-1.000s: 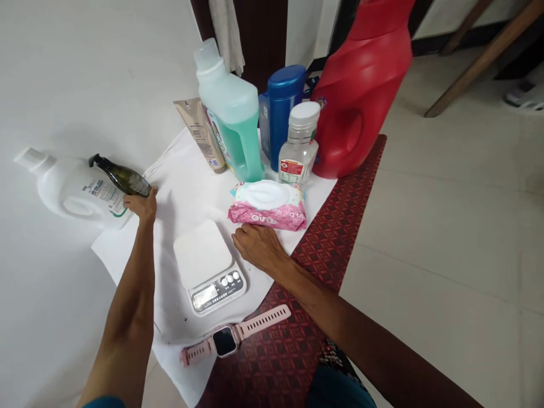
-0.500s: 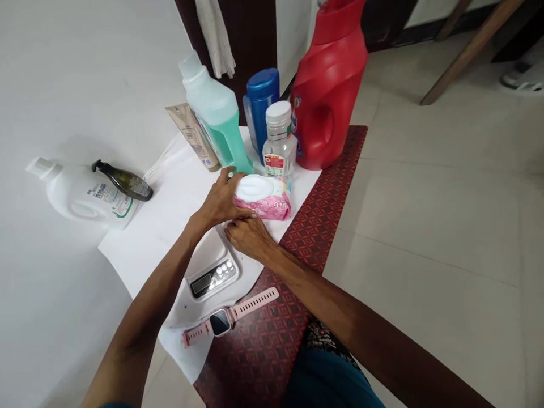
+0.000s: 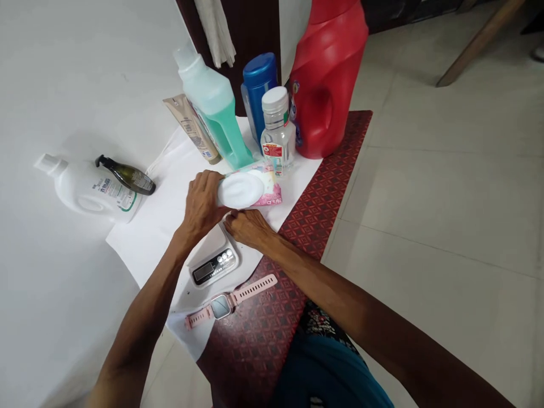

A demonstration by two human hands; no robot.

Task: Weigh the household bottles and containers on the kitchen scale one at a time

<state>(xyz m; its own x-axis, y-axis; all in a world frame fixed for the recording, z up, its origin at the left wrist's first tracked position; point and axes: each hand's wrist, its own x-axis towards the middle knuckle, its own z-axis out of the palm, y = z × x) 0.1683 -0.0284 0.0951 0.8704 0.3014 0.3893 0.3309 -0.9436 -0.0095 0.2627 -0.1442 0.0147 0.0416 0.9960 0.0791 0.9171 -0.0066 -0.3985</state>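
Note:
My left hand (image 3: 204, 198) is closed around the left end of a pink pack of wet wipes (image 3: 272, 195) with a white oval lid. The pack is tilted, its lid side facing me more than before. Close below it, my right hand (image 3: 250, 228) has its fingers curled at the upper right edge of a white kitchen scale (image 3: 209, 247). Whatever lies within those fingers, if anything, is hidden. The scale's dark display faces me. Nearer to me rests a pink-strapped smartwatch (image 3: 220, 306), stretched out flat.
Behind the pack stand a green-liquid bottle (image 3: 227, 122), a beige tube (image 3: 193, 129), a blue bottle (image 3: 259, 93), a clear white-capped bottle (image 3: 276, 133) and a large red jug (image 3: 325, 85). At the left, a dark pump bottle (image 3: 130, 177) leans over a white jug (image 3: 80, 190).
My left hand has moved the wipes pack leftward, towards the scale, and tipped it. My right hand stays beside the scale. The whole view has shifted slightly.

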